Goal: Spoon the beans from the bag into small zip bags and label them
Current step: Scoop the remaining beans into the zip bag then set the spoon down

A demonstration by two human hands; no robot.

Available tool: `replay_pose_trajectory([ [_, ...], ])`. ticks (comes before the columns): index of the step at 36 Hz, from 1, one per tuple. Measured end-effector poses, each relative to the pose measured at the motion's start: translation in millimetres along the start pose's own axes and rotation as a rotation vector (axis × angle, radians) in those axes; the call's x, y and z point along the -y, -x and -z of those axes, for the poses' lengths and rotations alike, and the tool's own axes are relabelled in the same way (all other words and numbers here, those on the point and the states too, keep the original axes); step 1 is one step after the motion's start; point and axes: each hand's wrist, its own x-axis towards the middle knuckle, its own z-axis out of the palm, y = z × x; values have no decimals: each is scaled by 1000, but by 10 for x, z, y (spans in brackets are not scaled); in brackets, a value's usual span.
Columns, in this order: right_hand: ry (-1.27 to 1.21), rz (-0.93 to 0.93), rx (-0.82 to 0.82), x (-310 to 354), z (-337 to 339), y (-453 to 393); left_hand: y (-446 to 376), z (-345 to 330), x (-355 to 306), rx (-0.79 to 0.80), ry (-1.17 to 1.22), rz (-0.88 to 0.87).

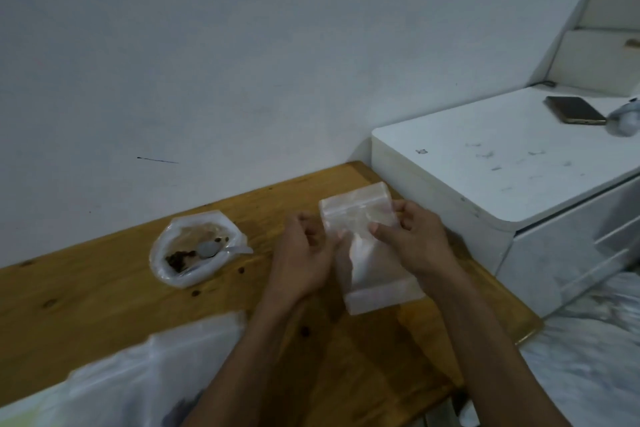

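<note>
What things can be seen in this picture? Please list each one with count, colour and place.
small zip bags: a few, clear, held above the wooden table
bag of beans: one, clear with brown beans, on the table, left of the hands
spoon: one, grey, inside the bag of beans
wooden table: one, brown, along the wall
plastic bag: one, whitish, near bottom left
cabinet: one, white, right of the table
phone: one, dark, on the cabinet
left hand: pinches the zip bags
right hand: pinches the zip bags
</note>
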Motion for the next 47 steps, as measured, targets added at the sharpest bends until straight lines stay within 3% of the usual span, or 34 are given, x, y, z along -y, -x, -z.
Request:
replay_pose_trajectory([
  [3,-109,44,96,195,-48,175,86,265,-153,-30,289,109],
  [5,-144,51,177,292,-142,282,160,436,-213,-41,387,77],
  [10,-135,92,331,421,-477,466,406,885,-159,-124,311,-81],
  [15,-141,206,430,622,-799,608,607,1329,-10,-169,190,-126],
  [17,-103,255,443,699,-957,688,699,1461,8,-298,136,-158],
  [21,-21,421,310,799,-1335,870,898,1666,1,-663,16,-216],
  [23,-36,507,310,854,-1499,1004,984,1738,-23,-623,129,-208],
  [27,6,610,464,894,-1739,1193,1041,1881,-18,-477,423,-155],
  [32,-50,542,654,909,-1854,1243,1080,2036,76,-424,573,-175],
  [36,-160,363,738,965,-1857,1220,1103,2076,127,-358,623,-174],
  [43,-184,283,781,982,-1821,1140,1104,2066,124,-289,585,-222],
  [45,-176,286,780,972,-1797,1112,1102,2065,130,-292,543,-232],
  [47,-74,407,713,959,-1782,1087,1090,2061,149,-317,461,-246],
])
